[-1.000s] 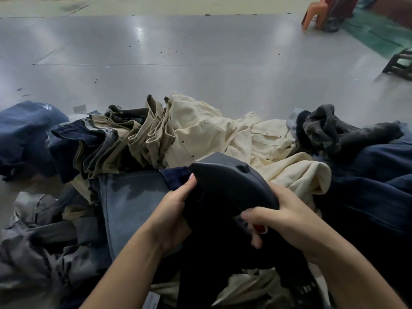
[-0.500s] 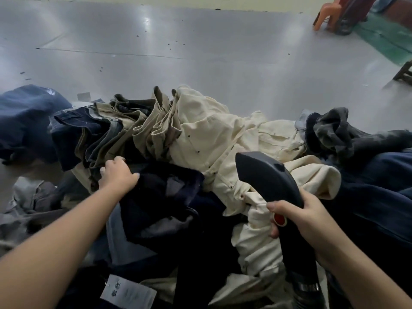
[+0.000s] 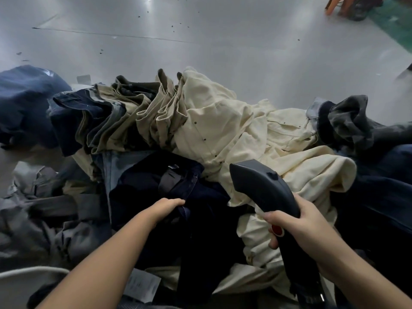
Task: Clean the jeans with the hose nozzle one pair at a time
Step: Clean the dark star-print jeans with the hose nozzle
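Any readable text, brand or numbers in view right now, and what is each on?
Nothing can be read.
White tag at the near edge of the dark jeans: faint print, too blurred to read.
Small pale tag behind the pile: nothing legible.
Hose nozzle, with its red button: no visible lettering.

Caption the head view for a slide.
Left hand grips dark navy jeans; right hand holds the hose nozzle.

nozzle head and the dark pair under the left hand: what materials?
Nozzle head: looks like moulded plastic, dark grey, matte with a soft sheen. Dark pair: likely navy denim, going by its matte folds, stitched fly and metal clasp; weave too blurred to confirm.
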The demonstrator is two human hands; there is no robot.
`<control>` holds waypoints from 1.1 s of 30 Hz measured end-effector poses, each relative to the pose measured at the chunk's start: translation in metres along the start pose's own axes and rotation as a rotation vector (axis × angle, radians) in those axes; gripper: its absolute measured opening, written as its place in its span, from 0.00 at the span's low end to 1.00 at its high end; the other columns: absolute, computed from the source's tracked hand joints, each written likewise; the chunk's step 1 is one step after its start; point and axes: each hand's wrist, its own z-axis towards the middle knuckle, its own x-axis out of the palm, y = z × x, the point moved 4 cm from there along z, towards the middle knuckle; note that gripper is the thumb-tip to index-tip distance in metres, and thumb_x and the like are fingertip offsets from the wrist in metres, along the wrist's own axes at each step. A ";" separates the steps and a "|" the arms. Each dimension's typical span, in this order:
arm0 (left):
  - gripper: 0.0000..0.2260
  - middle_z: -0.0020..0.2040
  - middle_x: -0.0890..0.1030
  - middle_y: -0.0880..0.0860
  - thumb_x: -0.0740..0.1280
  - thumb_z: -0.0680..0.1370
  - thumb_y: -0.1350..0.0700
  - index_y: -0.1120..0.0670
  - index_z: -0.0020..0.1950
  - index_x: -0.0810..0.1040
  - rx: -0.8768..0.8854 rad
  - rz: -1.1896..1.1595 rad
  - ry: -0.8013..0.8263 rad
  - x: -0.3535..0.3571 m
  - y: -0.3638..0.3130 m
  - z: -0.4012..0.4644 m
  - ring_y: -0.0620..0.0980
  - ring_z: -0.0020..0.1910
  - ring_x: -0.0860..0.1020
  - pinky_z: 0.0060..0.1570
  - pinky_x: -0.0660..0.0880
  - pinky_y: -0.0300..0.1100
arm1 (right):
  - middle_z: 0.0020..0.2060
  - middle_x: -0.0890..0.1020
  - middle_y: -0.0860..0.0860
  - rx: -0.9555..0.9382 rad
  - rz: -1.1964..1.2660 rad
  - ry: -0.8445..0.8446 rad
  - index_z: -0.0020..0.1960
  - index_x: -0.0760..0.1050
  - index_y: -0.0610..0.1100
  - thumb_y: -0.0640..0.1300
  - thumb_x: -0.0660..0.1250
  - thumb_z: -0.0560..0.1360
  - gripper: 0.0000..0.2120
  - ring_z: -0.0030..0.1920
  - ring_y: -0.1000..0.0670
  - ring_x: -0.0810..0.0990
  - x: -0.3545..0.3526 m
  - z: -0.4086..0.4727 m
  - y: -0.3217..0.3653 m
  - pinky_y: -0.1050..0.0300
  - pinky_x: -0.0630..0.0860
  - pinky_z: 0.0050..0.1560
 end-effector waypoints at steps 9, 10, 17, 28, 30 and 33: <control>0.06 0.27 0.72 0.54 0.66 0.74 0.58 0.58 0.39 0.73 0.162 -0.356 -0.088 0.030 -0.061 -0.044 0.47 0.20 0.70 0.23 0.66 0.33 | 0.24 0.75 0.47 -0.042 0.060 -0.015 0.46 0.76 0.39 0.32 0.68 0.72 0.05 0.25 0.44 0.76 0.000 -0.009 0.014 0.60 0.73 0.24; 0.07 0.27 0.74 0.54 0.63 0.74 0.57 0.57 0.37 0.74 0.178 -0.465 -0.018 0.026 -0.079 -0.057 0.49 0.21 0.72 0.25 0.68 0.34 | 0.24 0.75 0.47 -0.054 0.076 -0.038 0.44 0.77 0.41 0.32 0.69 0.72 0.06 0.24 0.45 0.76 -0.004 -0.011 0.016 0.58 0.73 0.24; 0.09 0.32 0.80 0.53 0.61 0.68 0.57 0.57 0.35 0.81 0.647 -0.919 0.290 -0.028 -0.182 -0.132 0.52 0.33 0.79 0.39 0.76 0.41 | 0.25 0.74 0.44 -0.195 0.232 -0.168 0.30 0.77 0.49 0.49 0.74 0.55 0.08 0.25 0.43 0.76 -0.035 -0.031 0.041 0.47 0.75 0.30; 0.18 0.64 0.78 0.55 0.67 0.77 0.58 0.55 0.68 0.74 0.852 0.566 -0.251 0.033 -0.168 -0.052 0.52 0.65 0.74 0.66 0.67 0.40 | 0.25 0.76 0.43 -0.197 0.212 -0.182 0.31 0.78 0.49 0.49 0.73 0.54 0.07 0.24 0.41 0.77 -0.043 -0.029 0.038 0.55 0.75 0.26; 0.09 0.51 0.82 0.52 0.65 0.76 0.60 0.53 0.55 0.79 0.861 0.438 -0.456 0.040 -0.138 -0.046 0.53 0.52 0.79 0.52 0.75 0.46 | 0.25 0.77 0.43 -0.186 0.171 -0.158 0.32 0.79 0.49 0.47 0.76 0.52 0.11 0.24 0.42 0.78 -0.043 -0.026 0.033 0.55 0.75 0.27; 0.05 0.45 0.78 0.50 0.64 0.75 0.58 0.51 0.50 0.73 0.707 0.469 -0.493 0.057 -0.091 -0.032 0.54 0.44 0.78 0.39 0.71 0.44 | 0.24 0.77 0.43 -0.174 0.142 -0.159 0.36 0.79 0.50 0.44 0.77 0.57 0.10 0.26 0.42 0.79 -0.044 -0.022 0.027 0.51 0.75 0.31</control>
